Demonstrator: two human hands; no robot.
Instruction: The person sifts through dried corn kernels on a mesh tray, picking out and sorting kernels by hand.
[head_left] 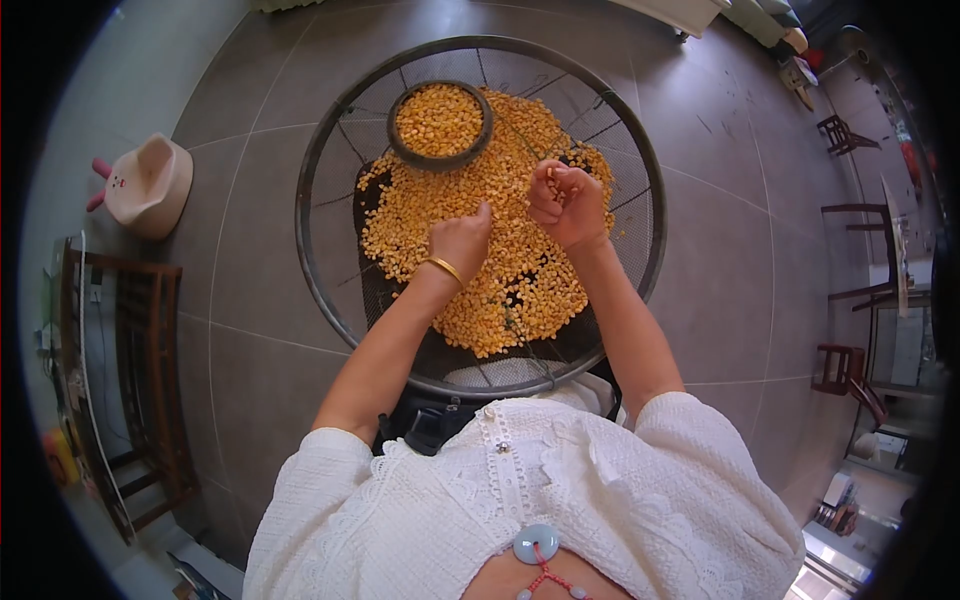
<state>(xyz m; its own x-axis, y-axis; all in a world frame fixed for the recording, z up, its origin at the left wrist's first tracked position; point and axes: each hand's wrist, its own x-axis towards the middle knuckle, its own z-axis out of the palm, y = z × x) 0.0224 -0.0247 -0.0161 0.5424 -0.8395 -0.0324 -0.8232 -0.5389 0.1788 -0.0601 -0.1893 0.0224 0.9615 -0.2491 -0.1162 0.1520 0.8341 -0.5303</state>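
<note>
Yellow corn kernels lie spread over the mesh of a large round sieve in front of me. A dark round bowl full of kernels stands in the sieve towards its far left. My left hand, with a gold bangle at the wrist, is closed low over the middle of the spread kernels. Its thumb points forward, and whatever its curled fingers hold is hidden. To the right, my right hand is raised with its fingers curled inward, and a few kernels show between the fingertips.
Grey floor tiles surround the sieve. On the left are a cream child's seat with pink handles and a dark wooden chair. Wooden chairs and a small stool stand along the right.
</note>
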